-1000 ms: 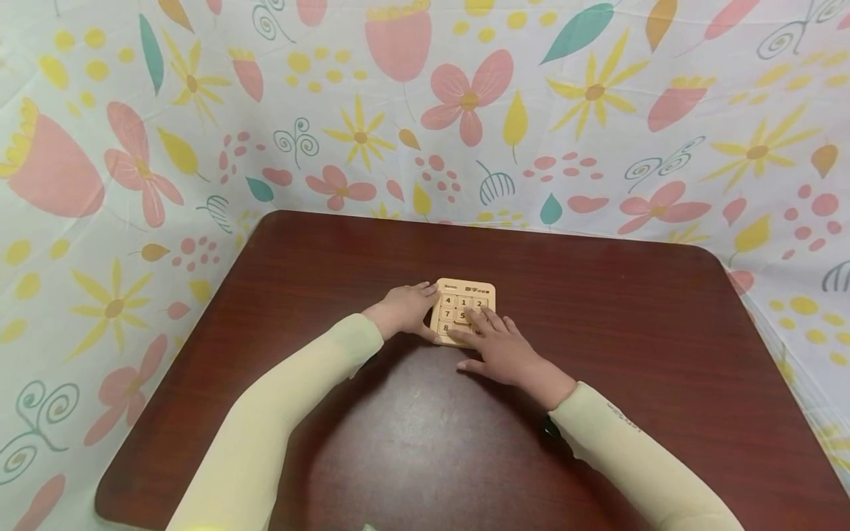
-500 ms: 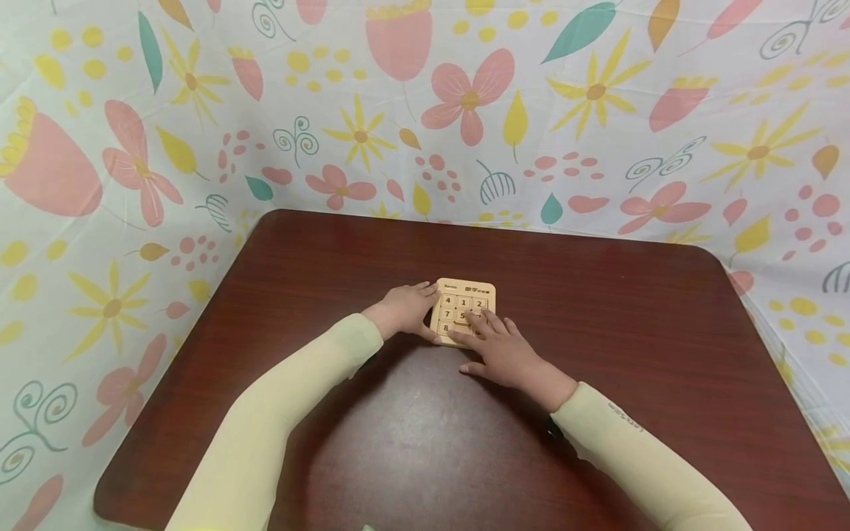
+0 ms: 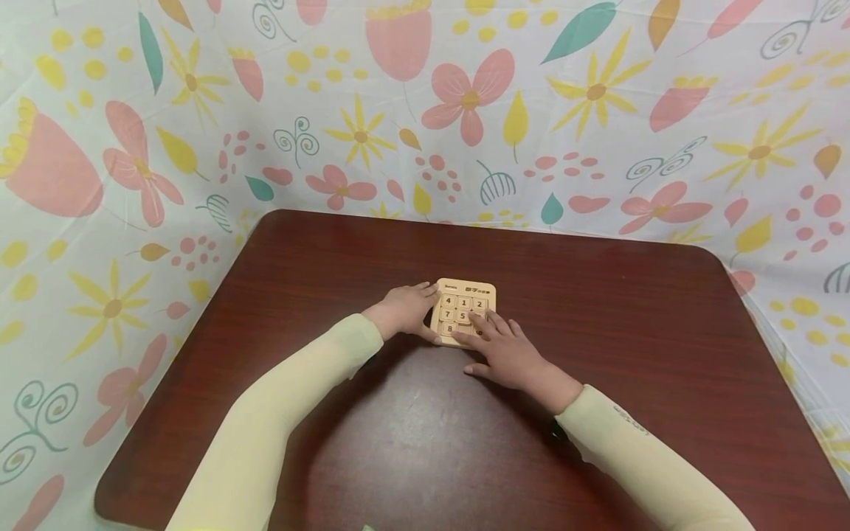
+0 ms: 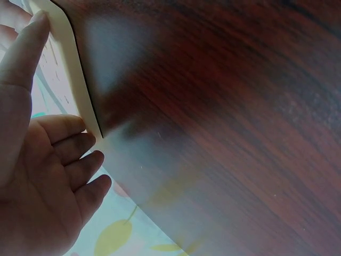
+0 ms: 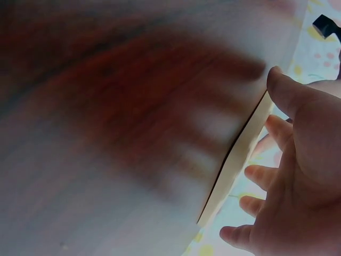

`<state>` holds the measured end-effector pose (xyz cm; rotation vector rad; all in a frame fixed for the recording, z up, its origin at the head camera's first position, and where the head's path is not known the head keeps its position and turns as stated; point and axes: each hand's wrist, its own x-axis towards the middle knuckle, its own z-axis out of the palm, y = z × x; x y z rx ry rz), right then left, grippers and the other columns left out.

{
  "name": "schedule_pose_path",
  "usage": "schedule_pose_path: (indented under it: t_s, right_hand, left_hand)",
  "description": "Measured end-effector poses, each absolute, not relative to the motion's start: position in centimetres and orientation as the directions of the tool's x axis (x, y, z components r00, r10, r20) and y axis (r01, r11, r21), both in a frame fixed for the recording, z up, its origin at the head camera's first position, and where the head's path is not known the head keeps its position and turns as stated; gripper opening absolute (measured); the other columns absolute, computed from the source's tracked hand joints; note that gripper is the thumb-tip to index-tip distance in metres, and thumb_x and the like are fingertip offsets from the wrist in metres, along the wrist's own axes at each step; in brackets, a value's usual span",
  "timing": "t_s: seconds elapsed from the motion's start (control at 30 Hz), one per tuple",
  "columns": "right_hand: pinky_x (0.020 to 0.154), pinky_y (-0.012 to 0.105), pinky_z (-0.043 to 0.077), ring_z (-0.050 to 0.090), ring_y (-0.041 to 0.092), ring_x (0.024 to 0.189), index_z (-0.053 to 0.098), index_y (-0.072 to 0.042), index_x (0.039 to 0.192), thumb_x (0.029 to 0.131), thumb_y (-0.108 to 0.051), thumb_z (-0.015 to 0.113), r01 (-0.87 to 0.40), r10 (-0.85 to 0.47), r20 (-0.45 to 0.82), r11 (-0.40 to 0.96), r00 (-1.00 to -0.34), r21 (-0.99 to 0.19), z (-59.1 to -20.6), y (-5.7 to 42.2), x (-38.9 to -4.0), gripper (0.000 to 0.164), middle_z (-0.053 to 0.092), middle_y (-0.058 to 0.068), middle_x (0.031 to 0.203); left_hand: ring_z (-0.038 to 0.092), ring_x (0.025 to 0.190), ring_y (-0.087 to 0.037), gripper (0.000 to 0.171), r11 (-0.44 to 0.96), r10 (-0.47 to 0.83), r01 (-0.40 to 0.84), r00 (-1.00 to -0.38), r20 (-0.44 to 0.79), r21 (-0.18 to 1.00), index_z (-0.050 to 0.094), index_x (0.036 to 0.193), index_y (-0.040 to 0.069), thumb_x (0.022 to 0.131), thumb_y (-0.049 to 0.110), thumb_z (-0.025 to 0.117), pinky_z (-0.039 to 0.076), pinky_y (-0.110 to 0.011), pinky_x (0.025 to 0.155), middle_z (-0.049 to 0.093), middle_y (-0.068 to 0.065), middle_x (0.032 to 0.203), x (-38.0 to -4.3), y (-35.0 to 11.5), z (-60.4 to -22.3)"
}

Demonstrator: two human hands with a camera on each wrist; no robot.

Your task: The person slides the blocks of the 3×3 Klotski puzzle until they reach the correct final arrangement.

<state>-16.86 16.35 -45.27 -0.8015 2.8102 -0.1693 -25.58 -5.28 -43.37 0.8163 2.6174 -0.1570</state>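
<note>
Floral backdrop cloth [image 3: 598, 110] behind and around, pink and yellow flowers. Dark red-brown wood-grain table [image 3: 631, 332] filling the lower view, rounded corners.

Two arms in pale yellow sleeves [image 3: 285, 413] coming in from the near edge, converging at table centre.

Small wooden number slide puzzle [image 3: 462, 291] flat on the table, roughly centred, slightly toward the far side. Near-square, so no real long axis; printed header strip on the far edge. Tiles 4, 1, 2 readable in the top row, 7, 5 below, 8 at lower left; rest hidden under fingers.

Left hand [image 3: 401, 311] against the puzzle's left edge, fingers fairly straight, bracing the frame rather than pinching. Left wrist view: left hand [image 4: 37, 160] spread, fingertips at the pale board edge [image 4: 74, 80].

Right hand [image 3: 508, 350] coming from the near-right, fingers extended and slightly splayed, fingertips [image 3: 479, 318] down on the tiles in the right and lower part of the grid. Pressing, not gripping. Right wrist view: right hand [image 5: 298, 176] open, fingers over the board edge [image 5: 240, 154]; heavy blur, exact tile under the finger not readable.

Key relation: tiles directly under the right fingertips, puzzle ahead-left of the right palm; left hand only a stop on the opposite side. Right hand the working one.
</note>
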Motion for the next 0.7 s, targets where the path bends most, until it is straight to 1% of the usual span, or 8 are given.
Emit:
schedule_pose_path:
  t_s: [0.23, 0.5, 0.7]
  right_hand:
    - [0.118, 0.071, 0.03, 0.025, 0.048, 0.155, 0.049, -0.027, 0.154, 0.098, -0.045, 0.065, -0.499, -0.525, -0.161, 0.848, -0.836, -0.179, -45.3, 16.9, -16.6, 0.061, 0.033, 0.018, 0.167]
    - [0.119, 0.072, 0.027, 0.022, 0.049, 0.156, 0.048, -0.028, 0.154, 0.098, -0.045, 0.065, -0.471, -0.501, -0.186, 0.863, -0.845, -0.183, -45.2, 17.6, -16.5, 0.061, 0.031, 0.019, 0.168]
    - [0.117, 0.072, 0.029, 0.024, 0.049, 0.155, 0.049, -0.027, 0.154, 0.098, -0.043, 0.065, -0.477, -0.504, -0.167, 0.86, -0.847, -0.179, -45.3, 18.1, -16.3, 0.06, 0.033, 0.019, 0.167]
  left_hand:
    - [0.02, 0.162, -0.021, 0.105, 0.821, 0.525, 0.571, -0.75, -0.402, 0.005, 0.03, 0.163, 0.012, 0.085, 0.072, 0.067, 0.032, -0.042, 0.127, 0.022, -0.003, 0.173, -25.7, -5.2, -43.4]
    - [0.02, 0.162, -0.021, 0.105, 0.821, 0.523, 0.571, -0.751, -0.404, 0.001, 0.029, 0.163, 0.012, 0.085, 0.072, 0.067, 0.031, -0.04, 0.128, 0.021, -0.003, 0.173, -25.6, -5.2, -43.3]
    - [0.018, 0.162, -0.02, 0.103, 0.826, 0.512, 0.563, -0.751, -0.417, -0.002, 0.027, 0.163, 0.013, 0.087, 0.07, 0.066, 0.031, -0.04, 0.128, 0.019, -0.002, 0.174, -25.4, -5.2, -43.1]
